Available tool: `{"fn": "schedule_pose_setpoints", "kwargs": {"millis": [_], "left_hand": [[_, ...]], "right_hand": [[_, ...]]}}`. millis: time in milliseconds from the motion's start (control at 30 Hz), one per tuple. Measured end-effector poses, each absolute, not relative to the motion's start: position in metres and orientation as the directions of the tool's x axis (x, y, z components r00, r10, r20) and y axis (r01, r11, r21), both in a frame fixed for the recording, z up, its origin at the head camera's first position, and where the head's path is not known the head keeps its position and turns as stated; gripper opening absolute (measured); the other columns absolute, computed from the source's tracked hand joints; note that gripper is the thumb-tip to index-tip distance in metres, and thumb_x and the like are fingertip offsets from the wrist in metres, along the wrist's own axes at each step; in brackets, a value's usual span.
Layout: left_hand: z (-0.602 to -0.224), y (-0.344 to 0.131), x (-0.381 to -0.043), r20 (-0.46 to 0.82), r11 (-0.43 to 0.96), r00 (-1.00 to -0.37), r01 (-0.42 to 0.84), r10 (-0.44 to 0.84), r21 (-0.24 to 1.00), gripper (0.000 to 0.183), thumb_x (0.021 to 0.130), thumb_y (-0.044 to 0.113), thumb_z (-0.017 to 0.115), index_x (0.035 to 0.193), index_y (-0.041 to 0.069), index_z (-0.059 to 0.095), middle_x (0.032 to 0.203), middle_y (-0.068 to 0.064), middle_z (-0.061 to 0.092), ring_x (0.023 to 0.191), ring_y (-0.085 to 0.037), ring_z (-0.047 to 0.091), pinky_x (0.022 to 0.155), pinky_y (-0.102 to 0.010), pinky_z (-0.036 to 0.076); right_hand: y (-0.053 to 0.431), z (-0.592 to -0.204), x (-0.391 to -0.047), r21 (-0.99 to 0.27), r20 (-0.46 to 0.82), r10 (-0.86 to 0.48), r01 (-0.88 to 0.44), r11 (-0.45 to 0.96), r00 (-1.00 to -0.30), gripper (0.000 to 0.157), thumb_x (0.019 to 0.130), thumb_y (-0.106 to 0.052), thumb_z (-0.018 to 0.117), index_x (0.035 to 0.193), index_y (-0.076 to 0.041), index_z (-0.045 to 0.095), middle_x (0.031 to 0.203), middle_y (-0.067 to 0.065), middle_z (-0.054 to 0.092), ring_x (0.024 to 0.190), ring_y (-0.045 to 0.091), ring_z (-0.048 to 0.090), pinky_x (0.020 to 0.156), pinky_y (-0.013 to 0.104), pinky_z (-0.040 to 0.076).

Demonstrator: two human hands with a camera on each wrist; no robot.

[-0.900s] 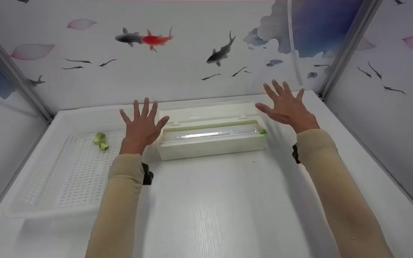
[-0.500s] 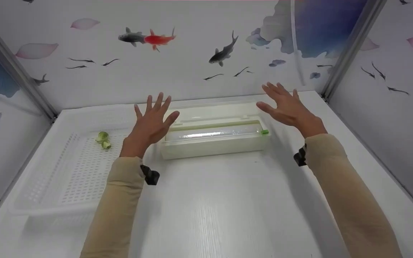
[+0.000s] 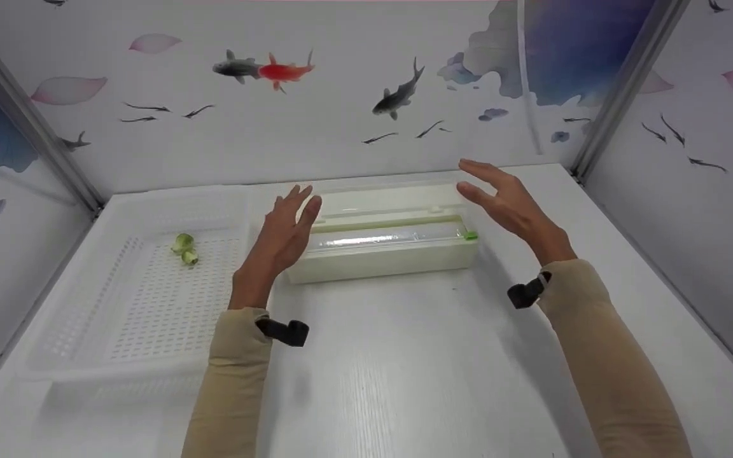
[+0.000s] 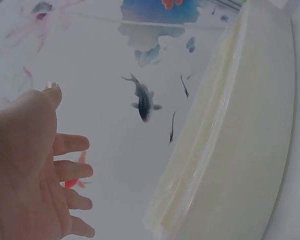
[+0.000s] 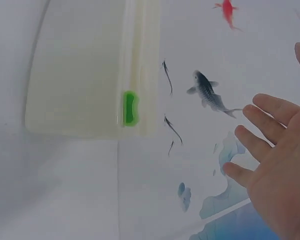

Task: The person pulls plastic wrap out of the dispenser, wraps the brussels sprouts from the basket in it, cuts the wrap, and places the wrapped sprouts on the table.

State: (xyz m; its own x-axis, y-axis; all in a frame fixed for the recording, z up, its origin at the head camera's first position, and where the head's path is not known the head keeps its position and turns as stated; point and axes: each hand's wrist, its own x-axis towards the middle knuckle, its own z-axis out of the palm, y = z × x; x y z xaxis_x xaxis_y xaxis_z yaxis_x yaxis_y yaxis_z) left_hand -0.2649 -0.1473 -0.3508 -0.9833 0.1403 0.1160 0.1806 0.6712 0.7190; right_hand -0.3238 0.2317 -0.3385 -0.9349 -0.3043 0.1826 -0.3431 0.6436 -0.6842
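A pale cream cling film dispenser (image 3: 385, 261) lies lengthwise across the table, its lid (image 3: 398, 196) tipped back. Inside shows the shiny film roll (image 3: 379, 236), with a green slide cutter (image 3: 470, 235) at the right end. My left hand (image 3: 280, 236) hovers by the dispenser's left end, fingers extended and thumb apart, holding nothing. Beyond the right end, my right hand (image 3: 514, 207) is raised with its fingers extended and nothing in it. Both wrist views show a gap between the fingers and the dispenser (image 4: 250, 120); the slide cutter (image 5: 130, 108) appears in the right one.
To the left stands a white perforated basket (image 3: 118, 367) with small green leafy vegetables (image 3: 185, 249) in it. Printed panels with fish, such as the back wall (image 3: 328, 140), enclose the white table (image 3: 373, 381) at the back and sides.
My left hand has moved right, from over the basket's edge to the dispenser's left end. My right hand has lowered slightly and turned inward, its fingers closer together. The dispenser has stayed put.
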Motion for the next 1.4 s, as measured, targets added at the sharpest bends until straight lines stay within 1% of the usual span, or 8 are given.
{"fn": "schedule_pose_setpoints", "kwargs": {"millis": [133, 233, 333, 533, 833, 1033, 1300, 1400], "left_hand": [[-0.36, -0.143, -0.259, 0.161, 0.585, -0.983, 0.18, 0.084, 0.791, 0.066, 0.106, 0.057, 0.026, 0.155, 0.014, 0.037, 0.164, -0.01, 0.031, 0.156, -0.032, 0.02, 0.129, -0.05, 0.017], [-0.368, -0.14, -0.257, 0.193, 0.526, -0.981, 0.174, 0.021, 0.832, 0.061, 0.107, 0.052, 0.031, 0.149, 0.011, 0.046, 0.157, -0.01, 0.044, 0.152, -0.027, 0.032, 0.127, -0.046, 0.024], [-0.376, -0.139, -0.256, 0.216, 0.479, -0.976, 0.173, -0.036, 0.861, 0.056, 0.107, 0.048, 0.038, 0.142, 0.008, 0.053, 0.149, -0.01, 0.053, 0.148, -0.026, 0.039, 0.126, -0.044, 0.028], [-0.393, -0.139, -0.255, 0.237, 0.45, -0.964, 0.161, -0.119, 0.879, 0.044, 0.103, 0.042, 0.053, 0.131, 0.009, 0.063, 0.141, -0.011, 0.059, 0.143, -0.027, 0.045, 0.124, -0.046, 0.032], [-0.424, -0.147, -0.259, 0.275, 0.503, -0.952, 0.174, -0.132, 0.847, 0.03, 0.094, 0.023, 0.071, 0.118, 0.006, 0.07, 0.132, -0.013, 0.064, 0.136, -0.031, 0.049, 0.122, -0.048, 0.033], [-0.432, -0.157, -0.262, 0.248, 0.526, -0.961, 0.149, -0.122, 0.837, 0.03, 0.092, 0.02, 0.073, 0.118, 0.004, 0.071, 0.136, -0.017, 0.058, 0.137, -0.034, 0.046, 0.12, -0.049, 0.034], [-0.432, -0.165, -0.265, 0.226, 0.555, -0.967, 0.125, -0.118, 0.822, 0.031, 0.093, 0.021, 0.072, 0.117, 0.003, 0.072, 0.138, -0.017, 0.055, 0.138, -0.035, 0.043, 0.12, -0.05, 0.033], [-0.432, -0.166, -0.265, 0.215, 0.575, -0.97, 0.111, -0.116, 0.811, 0.03, 0.094, 0.022, 0.071, 0.117, 0.003, 0.073, 0.138, -0.016, 0.054, 0.139, -0.035, 0.042, 0.119, -0.05, 0.033]], "right_hand": [[0.23, -0.346, -0.319, -0.737, 0.205, -0.304, -0.351, 0.578, -0.93, 0.061, 0.098, -0.051, 0.057, 0.151, -0.021, 0.047, 0.162, 0.005, 0.037, 0.154, 0.033, 0.025, 0.123, 0.066, 0.019], [0.23, -0.355, -0.316, -0.764, 0.222, -0.31, -0.362, 0.534, -0.924, 0.055, 0.099, -0.044, 0.059, 0.147, -0.02, 0.052, 0.158, 0.007, 0.042, 0.151, 0.035, 0.03, 0.122, 0.066, 0.024], [0.229, -0.364, -0.312, -0.779, 0.248, -0.304, -0.375, 0.502, -0.92, 0.05, 0.098, -0.04, 0.062, 0.144, -0.02, 0.056, 0.155, 0.008, 0.047, 0.149, 0.036, 0.035, 0.121, 0.065, 0.028], [0.225, -0.381, -0.306, -0.812, 0.287, -0.267, -0.382, 0.441, -0.92, 0.043, 0.096, -0.033, 0.067, 0.136, -0.018, 0.063, 0.147, 0.008, 0.057, 0.144, 0.032, 0.043, 0.119, 0.06, 0.034], [0.215, -0.397, -0.305, -0.772, 0.295, -0.238, -0.378, 0.511, -0.925, 0.046, 0.091, -0.034, 0.075, 0.131, -0.012, 0.067, 0.137, 0.01, 0.064, 0.137, 0.031, 0.051, 0.118, 0.058, 0.037], [0.212, -0.403, -0.309, -0.687, 0.34, -0.297, -0.452, 0.57, -0.892, 0.039, 0.09, -0.022, 0.076, 0.124, -0.003, 0.07, 0.128, 0.018, 0.067, 0.129, 0.036, 0.057, 0.113, 0.055, 0.043], [0.211, -0.406, -0.313, -0.602, 0.284, -0.334, -0.438, 0.668, -0.899, 0.031, 0.092, -0.016, 0.073, 0.12, -0.003, 0.072, 0.118, 0.017, 0.066, 0.116, 0.035, 0.055, 0.101, 0.052, 0.05], [0.209, -0.408, -0.314, -0.583, 0.255, -0.339, -0.424, 0.694, -0.906, 0.028, 0.094, -0.017, 0.071, 0.118, -0.003, 0.073, 0.115, 0.016, 0.067, 0.111, 0.034, 0.053, 0.097, 0.051, 0.049]]}}
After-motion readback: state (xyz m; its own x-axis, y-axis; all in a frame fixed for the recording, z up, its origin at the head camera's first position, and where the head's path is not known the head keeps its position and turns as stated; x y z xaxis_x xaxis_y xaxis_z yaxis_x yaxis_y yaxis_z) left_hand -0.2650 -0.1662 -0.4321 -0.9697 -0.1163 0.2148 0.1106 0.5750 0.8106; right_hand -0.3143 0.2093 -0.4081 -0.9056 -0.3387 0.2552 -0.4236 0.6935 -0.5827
